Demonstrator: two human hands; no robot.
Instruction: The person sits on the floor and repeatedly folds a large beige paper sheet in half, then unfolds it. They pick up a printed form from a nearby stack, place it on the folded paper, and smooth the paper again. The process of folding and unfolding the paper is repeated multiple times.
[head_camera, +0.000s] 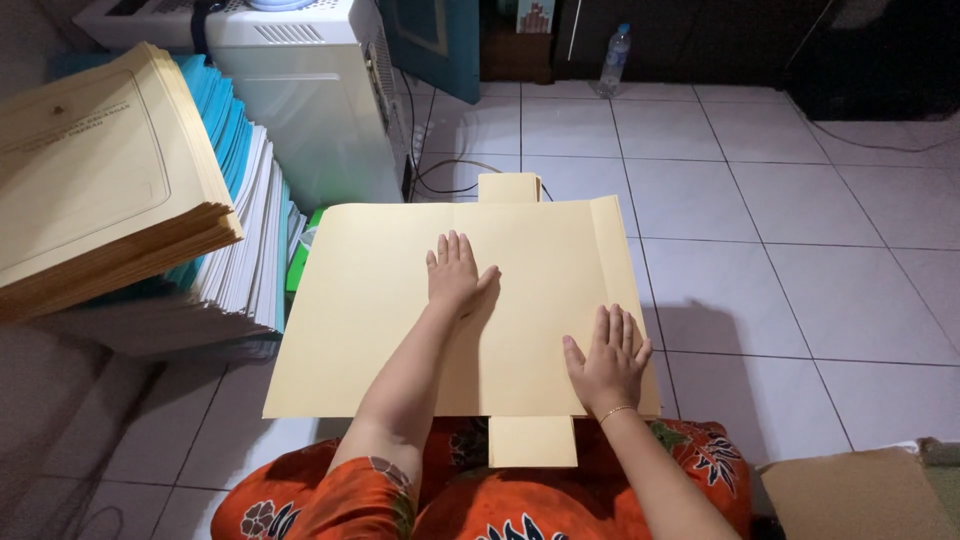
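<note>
Folder (380, 300): cream card, unfolded flat, tabs at both ends.
Left hand (455, 272): flat on it, holding nothing.
Right hand (608, 362): the same.

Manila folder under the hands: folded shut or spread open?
Spread open. The manila folder lies flat as one wide sheet, tabs showing at both edges, left hand and right hand pressed palm-down on it.

The manila folder (400, 320) is showing matt, smooth buff card, with the left hand (455, 272) and right hand (608, 362) lying flat on it. The floor tiles (800, 200) are appearing glazed and faintly glossy. The stacked folders (100, 180) are presenting matt paper card. The bottle (616, 58) is looking like clear plastic.
</note>
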